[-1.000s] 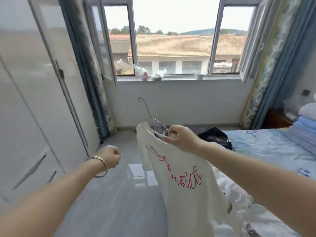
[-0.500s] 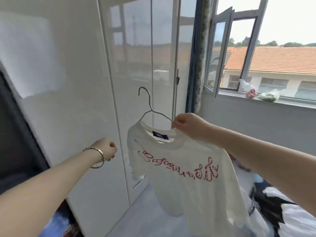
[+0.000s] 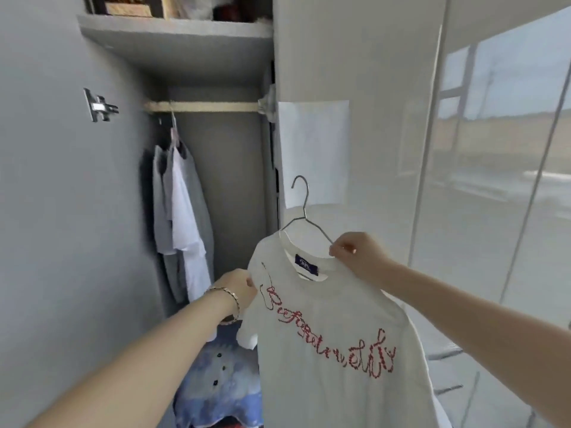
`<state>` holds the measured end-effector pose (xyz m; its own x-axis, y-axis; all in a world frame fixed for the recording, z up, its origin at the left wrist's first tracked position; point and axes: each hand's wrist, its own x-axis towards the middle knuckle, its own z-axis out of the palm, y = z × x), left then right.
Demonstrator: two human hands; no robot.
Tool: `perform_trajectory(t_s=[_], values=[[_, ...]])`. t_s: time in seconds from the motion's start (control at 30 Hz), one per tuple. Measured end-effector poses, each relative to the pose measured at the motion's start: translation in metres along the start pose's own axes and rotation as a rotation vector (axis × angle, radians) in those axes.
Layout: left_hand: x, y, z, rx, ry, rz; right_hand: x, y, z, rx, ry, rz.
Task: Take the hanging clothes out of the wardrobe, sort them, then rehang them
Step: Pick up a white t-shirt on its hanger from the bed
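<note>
View from a head-worn camera, looking into an open wardrobe (image 3: pixel 225 180). A person holds up a white T-shirt (image 3: pixel 333 350) with red script lettering across the chest. It hangs on a thin wire hanger (image 3: pixel 304 211) in front of the glossy closed door (image 3: pixel 370 72), just right of the open compartment.

The right hand (image 3: pixel 358 257) pinches the hanger's sloping wire together with the collar, thumb and fingers closed tight. The left hand (image 3: pixel 239 288), with a bracelet (image 3: pixel 230 299) at the wrist, reaches to the shirt's shoulder edge with curled fingers. Whether they pinch the cloth or only touch it cannot be told.

Inside the wardrobe, a pale rail (image 3: pixel 200 106) runs under a shelf (image 3: pixel 173 35). A few grey and white garments (image 3: pixel 182 211) hang at its left end, and the rest of the rail is bare. A blue patterned garment (image 3: pixel 216 375) lies low in the compartment.

The step in hand appears to be rehanging this shirt. To do it well, the right hand likely needs to lift until the hook, which opens to the left, clears the rail, then lower it on beside the hung garments. The left hand can probably steady the shoulder so the shirt does not slide off the thin wire. The hanger tilts down to the right, so levelling it first would likely help, and the sleeve should be kept clear of the door edge.
</note>
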<state>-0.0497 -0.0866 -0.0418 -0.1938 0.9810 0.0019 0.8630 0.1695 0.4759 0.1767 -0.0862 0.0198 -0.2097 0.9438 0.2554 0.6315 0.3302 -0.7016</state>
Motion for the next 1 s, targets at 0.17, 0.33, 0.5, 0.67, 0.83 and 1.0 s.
perform_trajectory(t_s=[0.17,0.33,0.5,0.67,0.83,1.0], values=[[0.019,-0.044,-0.048,-0.039,0.087,-0.123,0.078,-0.046,0.044,-0.016,-0.006,-0.021],[0.065,-0.079,-0.093,-0.051,0.169,-0.136,0.153,-0.098,0.07,-0.035,0.049,0.052],[0.127,-0.099,-0.14,0.032,0.204,-0.112,0.23,-0.149,0.074,-0.085,0.117,0.013],[0.181,-0.107,-0.188,0.082,0.28,-0.116,0.301,-0.191,0.077,-0.073,0.193,-0.111],[0.22,-0.122,-0.211,0.217,0.302,-0.208,0.373,-0.225,0.096,0.003,0.217,-0.21],[0.239,-0.134,-0.223,0.247,0.314,-0.304,0.433,-0.253,0.126,0.116,0.216,-0.283]])
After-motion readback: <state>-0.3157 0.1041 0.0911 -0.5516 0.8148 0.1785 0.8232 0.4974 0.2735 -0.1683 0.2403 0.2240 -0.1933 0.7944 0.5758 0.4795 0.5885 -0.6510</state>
